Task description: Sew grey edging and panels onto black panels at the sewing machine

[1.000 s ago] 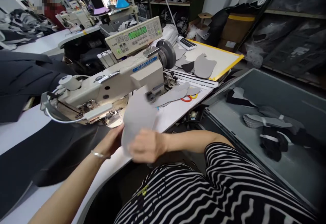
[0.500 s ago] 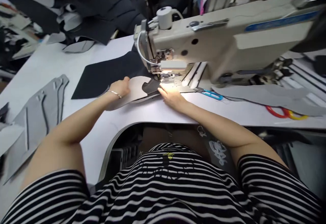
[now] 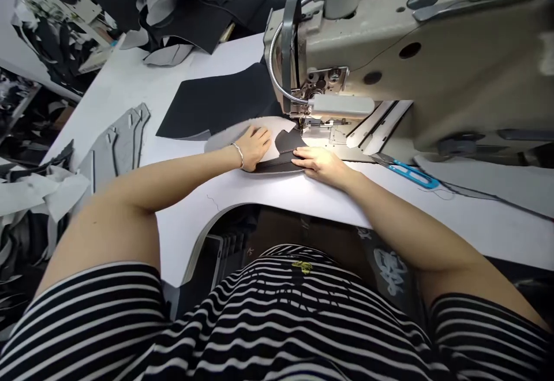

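A light grey fabric piece [image 3: 225, 134] lies on the white table under the head of the sewing machine [image 3: 389, 52], with a dark grey piece [image 3: 288, 141] laid over its right part. My left hand [image 3: 254, 146] lies flat on the light grey piece, fingers stretched toward the needle. My right hand [image 3: 319, 164] presses flat on the near edge of the dark piece, just in front of the lit needle area [image 3: 318, 130].
A black fabric sheet [image 3: 216, 104] lies behind the work. Grey cut pieces [image 3: 116, 144] sit at the left, heaps of dark offcuts at the far left and back. Blue-handled snips [image 3: 411, 174] lie to the right of the needle plate on the white table [image 3: 194, 219].
A second ago both hands held a grey piece up off the table, off to the machine's right. Now the pieces lie flat under the needle, both hands pressing them; my left hand slid closer to the needle.
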{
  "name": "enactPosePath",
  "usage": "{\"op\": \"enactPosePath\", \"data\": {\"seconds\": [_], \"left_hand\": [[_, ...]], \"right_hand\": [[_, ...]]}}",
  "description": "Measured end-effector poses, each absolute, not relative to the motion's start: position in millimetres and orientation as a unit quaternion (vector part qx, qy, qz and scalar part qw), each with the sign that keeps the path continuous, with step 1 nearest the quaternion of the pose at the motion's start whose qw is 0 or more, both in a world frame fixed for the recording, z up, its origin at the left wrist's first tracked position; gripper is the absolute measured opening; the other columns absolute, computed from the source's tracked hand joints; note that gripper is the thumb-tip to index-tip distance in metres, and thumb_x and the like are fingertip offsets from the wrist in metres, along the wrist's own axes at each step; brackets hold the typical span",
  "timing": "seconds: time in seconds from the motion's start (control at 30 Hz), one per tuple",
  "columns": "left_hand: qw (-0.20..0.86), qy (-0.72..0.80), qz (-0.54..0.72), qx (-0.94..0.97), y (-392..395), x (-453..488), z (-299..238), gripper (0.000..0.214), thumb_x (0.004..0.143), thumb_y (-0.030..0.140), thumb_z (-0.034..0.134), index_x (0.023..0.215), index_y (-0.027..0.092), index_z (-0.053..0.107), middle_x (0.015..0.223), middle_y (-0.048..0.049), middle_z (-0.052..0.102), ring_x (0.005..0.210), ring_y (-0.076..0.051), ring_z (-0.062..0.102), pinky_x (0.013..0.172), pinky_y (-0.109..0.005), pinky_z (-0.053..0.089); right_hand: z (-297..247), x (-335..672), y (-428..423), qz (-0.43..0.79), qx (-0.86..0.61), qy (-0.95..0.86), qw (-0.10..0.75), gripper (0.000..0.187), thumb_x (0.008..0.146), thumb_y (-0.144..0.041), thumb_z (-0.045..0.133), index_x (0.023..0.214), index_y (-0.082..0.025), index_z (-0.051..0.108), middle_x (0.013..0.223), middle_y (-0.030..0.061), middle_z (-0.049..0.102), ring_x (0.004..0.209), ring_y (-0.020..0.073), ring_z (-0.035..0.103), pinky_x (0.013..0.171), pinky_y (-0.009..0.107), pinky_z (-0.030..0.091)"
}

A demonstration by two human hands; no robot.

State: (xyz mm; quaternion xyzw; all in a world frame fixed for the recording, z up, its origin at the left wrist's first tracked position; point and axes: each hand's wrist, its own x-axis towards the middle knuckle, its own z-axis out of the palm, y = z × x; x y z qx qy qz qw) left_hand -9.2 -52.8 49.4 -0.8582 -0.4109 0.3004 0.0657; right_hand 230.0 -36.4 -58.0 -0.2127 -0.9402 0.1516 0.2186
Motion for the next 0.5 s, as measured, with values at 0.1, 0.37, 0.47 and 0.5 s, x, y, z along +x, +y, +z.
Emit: {"op": "enactPosePath", "data": {"seconds": [0.1, 0.37, 0.47, 0.5], "left_hand": [[0.115, -0.452, 0.277, -0.84, -48.2, -4.5, 48.4, 0.063, 0.081, 0.013, 0.048, 0.142, 0.001, 0.034, 0.154, -0.0264, 0.019, 0.142, -0.039, 0.018, 0.108, -0.062, 0.02], [0.109, -0.52, 0.237, -0.813, -38.2, 27.3, 63.9, 0.047, 0.094, 0.008, 0.019, 0.129, -0.005, 0.046, 0.109, -0.0266, 0.061, 0.104, -0.031, 0.056, 0.08, -0.042, 0.041], [0.116, -0.499, 0.206, -0.834, -49.0, 43.9, 60.0, 0.043, 0.095, 0.012, 0.02, 0.117, 0.0, 0.055, 0.1, -0.0222, 0.063, 0.1, -0.03, 0.057, 0.08, -0.041, 0.04], [0.099, -0.498, 0.207, -0.837, -50.2, 46.6, 55.2, 0.041, 0.096, 0.013, 0.022, 0.114, 0.003, 0.057, 0.101, -0.0204, 0.063, 0.101, -0.029, 0.057, 0.081, -0.04, 0.04]], "right_hand": [[-54.7, 229.6, -36.3, 0.156, -0.209, -0.942, 0.21, 0.037, 0.085, -0.016, 0.05, 0.118, -0.015, 0.068, 0.13, 0.0131, 0.06, 0.123, 0.0278, 0.054, 0.1, 0.046, 0.048], [-54.6, 229.5, -35.9, 0.175, -0.221, -0.933, 0.223, 0.039, 0.083, -0.013, 0.052, 0.118, -0.019, 0.068, 0.128, 0.0101, 0.062, 0.123, 0.0268, 0.054, 0.1, 0.046, 0.048], [-53.1, 228.2, -35.8, 0.165, -0.224, -0.935, 0.222, 0.039, 0.083, -0.012, 0.05, 0.117, -0.02, 0.069, 0.123, 0.0087, 0.065, 0.119, 0.0255, 0.057, 0.098, 0.043, 0.05], [-52.5, 227.8, -35.8, 0.161, -0.225, -0.935, 0.223, 0.039, 0.083, -0.012, 0.05, 0.117, -0.021, 0.069, 0.121, 0.0087, 0.066, 0.118, 0.0252, 0.058, 0.096, 0.042, 0.051]]}}
